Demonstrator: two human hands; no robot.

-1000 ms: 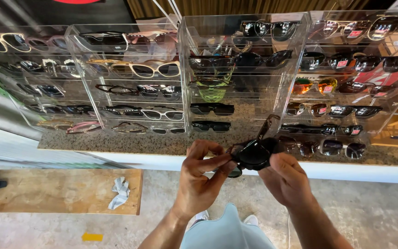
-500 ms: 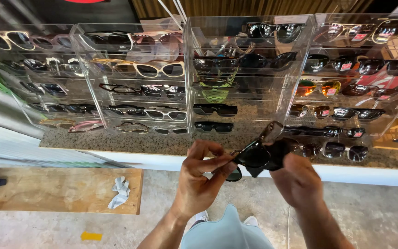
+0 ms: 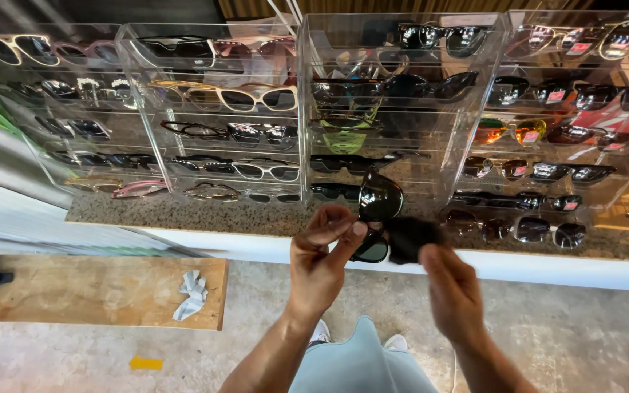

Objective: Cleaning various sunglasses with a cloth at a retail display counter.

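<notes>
Sunglasses [image 3: 378, 211] with dark lenses and a black frame sit between a person's two bare hands, held on edge so that one lens stands above the other, in front of a speckled stone counter [image 3: 205, 216]. The left hand [image 3: 322, 258] pinches the frame between thumb and fingertips, close to the lower lens. The right hand [image 3: 451, 290] is blurred; its fingers are closed around a black cloth [image 3: 409, 236] that presses against the glasses from the right side. Behind the hands, on the counter, stand clear acrylic display racks [image 3: 212, 109], shelf over shelf, each tier filled with sunglasses in black, white, pink, green and orange-tinted styles. One pair with a cream-white frame [image 3: 245, 96] lies on an upper shelf of the second rack from the left, and a pair with green lenses [image 3: 347, 138] lies in the middle rack, just above the held pair. Below the counter's white edge, a wooden board [image 3: 96, 290] lies on the concrete floor with a crumpled white tissue [image 3: 191, 295] near its right end. White shoes [image 3: 400, 342] show beneath the person's arms.
</notes>
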